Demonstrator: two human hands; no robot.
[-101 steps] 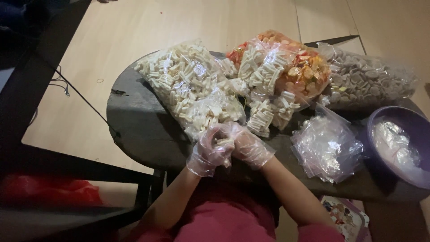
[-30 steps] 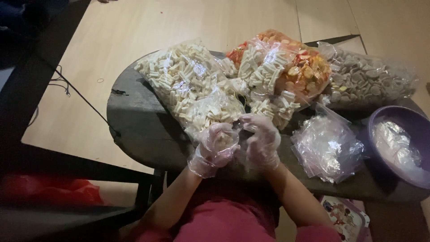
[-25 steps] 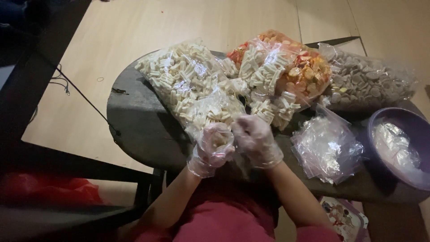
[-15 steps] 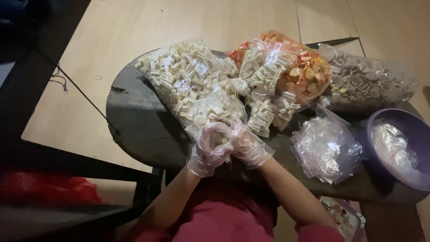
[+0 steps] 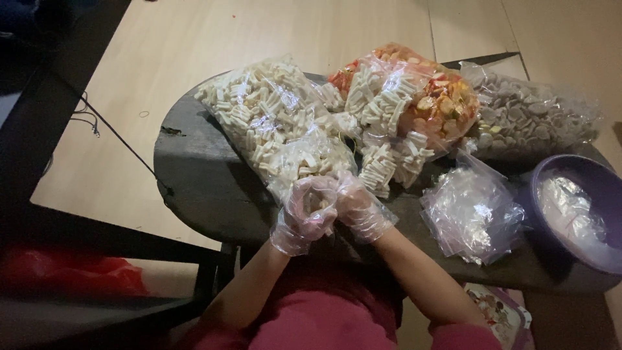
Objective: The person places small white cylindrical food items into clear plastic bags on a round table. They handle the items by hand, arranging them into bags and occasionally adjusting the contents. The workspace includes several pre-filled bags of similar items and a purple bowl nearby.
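While big snack bags [image 5: 278,123] crowd the table [image 5: 201,188], both gloved hands [image 5: 330,210] clasp a small packet [image 5: 317,202].

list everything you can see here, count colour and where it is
table: one, dark grey, rounded, centre of view
bags of white stick snacks: several, clear plastic, heaped on the table's middle, exact count unclear
bag of orange and yellow snacks: one, clear, behind the white ones
bag of greyish round pieces: one, clear, far right of the table
stack of empty small bags: one pile, clear, right of the hands
bowl: one, purple, right edge, with clear plastic inside
floor: light wood
left hand: clear glove, closed around white pieces at the table's near edge
right hand: clear glove, pressed against the left
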